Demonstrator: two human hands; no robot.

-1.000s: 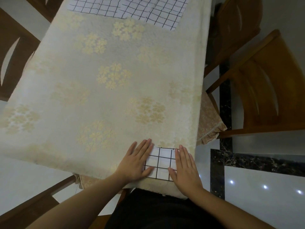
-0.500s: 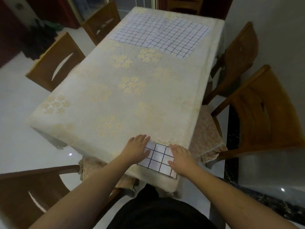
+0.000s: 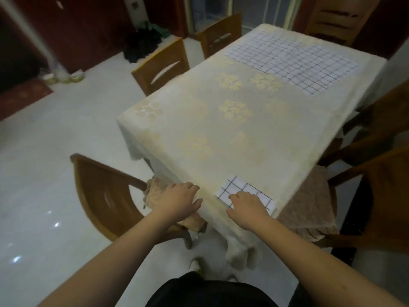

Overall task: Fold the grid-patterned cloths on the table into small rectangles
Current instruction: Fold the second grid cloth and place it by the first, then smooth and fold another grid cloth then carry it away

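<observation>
Home dining room.
Marked as such by a long worktop (image 3: 254, 134) draped in a cream floral tablecloth (image 3: 221, 129), ringed by wooden dining chairs (image 3: 162, 65) with curved cut-out backs, some fitted with frilled beige seat cushions (image 3: 307, 200). Floored in glossy pale tiles (image 3: 55, 162) catching ceiling lights, with dark red-brown wooden cabinetry (image 3: 84, 25) along the far wall and a curtained glass door (image 3: 212, 7) behind the far end.

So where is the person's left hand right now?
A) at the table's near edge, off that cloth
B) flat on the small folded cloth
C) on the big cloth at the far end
A: the left hand sits at the table edge, apart from the folded cloth; only the right hand touches it.
</observation>
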